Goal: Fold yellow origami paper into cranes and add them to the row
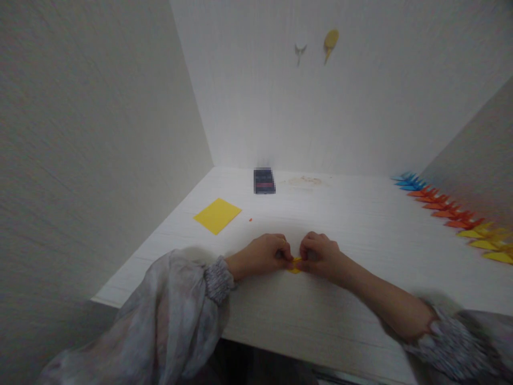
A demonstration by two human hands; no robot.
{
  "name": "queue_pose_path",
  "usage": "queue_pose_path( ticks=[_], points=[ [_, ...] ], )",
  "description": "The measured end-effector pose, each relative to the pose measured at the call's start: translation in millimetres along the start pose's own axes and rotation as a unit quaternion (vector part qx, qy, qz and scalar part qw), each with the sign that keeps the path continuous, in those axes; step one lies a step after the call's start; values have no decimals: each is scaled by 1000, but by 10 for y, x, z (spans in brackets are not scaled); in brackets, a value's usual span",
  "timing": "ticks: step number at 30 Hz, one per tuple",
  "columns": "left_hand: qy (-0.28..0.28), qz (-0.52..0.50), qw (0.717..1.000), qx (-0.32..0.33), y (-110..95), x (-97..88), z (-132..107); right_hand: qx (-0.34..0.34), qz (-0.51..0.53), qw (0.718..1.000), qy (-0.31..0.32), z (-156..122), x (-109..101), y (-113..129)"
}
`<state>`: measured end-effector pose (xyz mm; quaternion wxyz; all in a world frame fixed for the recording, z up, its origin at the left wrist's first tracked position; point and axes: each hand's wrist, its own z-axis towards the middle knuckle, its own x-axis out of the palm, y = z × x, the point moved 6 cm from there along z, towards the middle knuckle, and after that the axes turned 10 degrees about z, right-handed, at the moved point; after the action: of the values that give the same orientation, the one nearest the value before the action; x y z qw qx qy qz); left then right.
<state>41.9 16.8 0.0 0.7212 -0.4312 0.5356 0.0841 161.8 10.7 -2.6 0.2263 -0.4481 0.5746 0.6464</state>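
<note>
My left hand [266, 254] and my right hand [320, 254] meet at the middle of a white table [360, 224]. Both pinch a small folded piece of yellow paper [295, 264] that lies on the tabletop between them. Fingers of both hands are curled and pressed on the paper; most of it is hidden under them. A flat yellow square sheet [217, 215] lies to the left, beyond my left hand.
A row of folded paper pieces, blue [409, 183], orange [444, 208] and yellow [491, 243], runs along the right wall. A small dark blurred object [264, 181] stands at the back. Two small paper shapes [331, 41] hang on the back wall. Walls close in left and right.
</note>
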Motion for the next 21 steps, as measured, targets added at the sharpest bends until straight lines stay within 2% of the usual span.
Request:
queue_pose_path(
  ticks=[6,15,21],
  points=[
    [15,-23,999,21,-29,-15,1,9,14,1000,13,1,-18,-20],
    [38,11,998,53,-42,-6,-10,4,34,999,30,-10,-39,-39],
    [39,19,997,59,-68,-7,-25,-53,84,993,65,-8,-71,-102]
  ],
)
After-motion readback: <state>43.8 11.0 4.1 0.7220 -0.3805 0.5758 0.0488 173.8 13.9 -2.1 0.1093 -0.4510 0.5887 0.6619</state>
